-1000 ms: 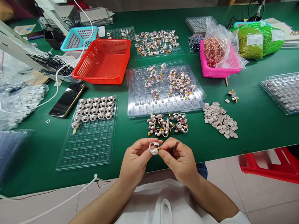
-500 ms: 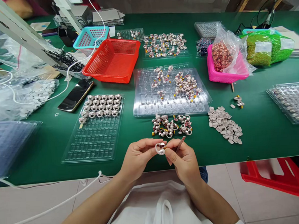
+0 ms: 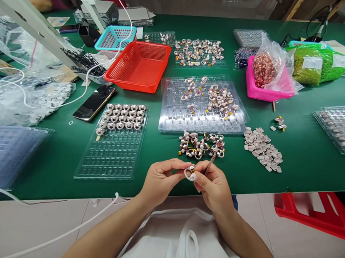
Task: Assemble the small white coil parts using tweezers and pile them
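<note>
Between my hands is a white C-shaped clip-on earbud [image 3: 189, 174] with a shiny, partly amber inner face. My left hand [image 3: 161, 180] pinches its curved side between thumb and fingers. My right hand [image 3: 213, 184] grips its other end with thumb and fingertips, and also keeps hold of a thin brown stick [image 3: 210, 164] that points up and away. Just beyond my fingers lies a heap of similar earbuds [image 3: 200, 145] with amber tabs. To the left, a clear tray [image 3: 107, 159] carries rows of silvery-white earbuds in its far part.
Stacked clear trays [image 3: 174, 121] with loose earbuds lie ahead. Small pale caps [image 3: 261, 147] are piled at right. A red basket [image 3: 137, 67], pink basket [image 3: 270, 93] and phone [image 3: 94, 103] stand beyond. A white cable [image 3: 51, 243] crosses the lower left.
The earbud has been turned in my fingers, so more amber shows inside it. The camera view has tilted and shifted slightly. Both hands keep their hold.
</note>
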The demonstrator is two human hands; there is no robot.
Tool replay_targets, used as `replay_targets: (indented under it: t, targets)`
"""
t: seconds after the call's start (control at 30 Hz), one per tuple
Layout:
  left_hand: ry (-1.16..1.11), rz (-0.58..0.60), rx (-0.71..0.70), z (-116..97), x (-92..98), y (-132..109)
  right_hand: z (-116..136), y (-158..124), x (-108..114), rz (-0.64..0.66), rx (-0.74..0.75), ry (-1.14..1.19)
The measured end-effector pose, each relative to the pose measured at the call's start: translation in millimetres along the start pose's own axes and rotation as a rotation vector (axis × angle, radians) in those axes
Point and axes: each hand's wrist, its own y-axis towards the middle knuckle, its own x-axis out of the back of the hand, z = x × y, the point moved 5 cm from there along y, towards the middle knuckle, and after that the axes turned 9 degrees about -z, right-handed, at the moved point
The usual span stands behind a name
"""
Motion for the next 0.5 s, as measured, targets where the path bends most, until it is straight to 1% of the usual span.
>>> replay_targets:
  t: [0.1,0.17,0.37,0.5]
  targets:
    - [0.0,0.009,-0.024,-2.0,-0.7,0.0,1.3,0.0,-4.2,-0.021,-0.03,0.039]
    - [0.0,0.014,-0.049,-3.3,-1.2,-0.1,1.0,-0.5,-6.0,-0.047,-0.021,0.046]
    - [0.023,0.023,-0.133,-3.8,-2.8,-3.4,-3.0,-4.6,-9.1,-0.114,0.097,0.065]
    - [0.051,0.045,-0.214,-5.1,-4.3,-6.2,-2.2,-5.8,-9.7,-0.112,0.156,0.082]
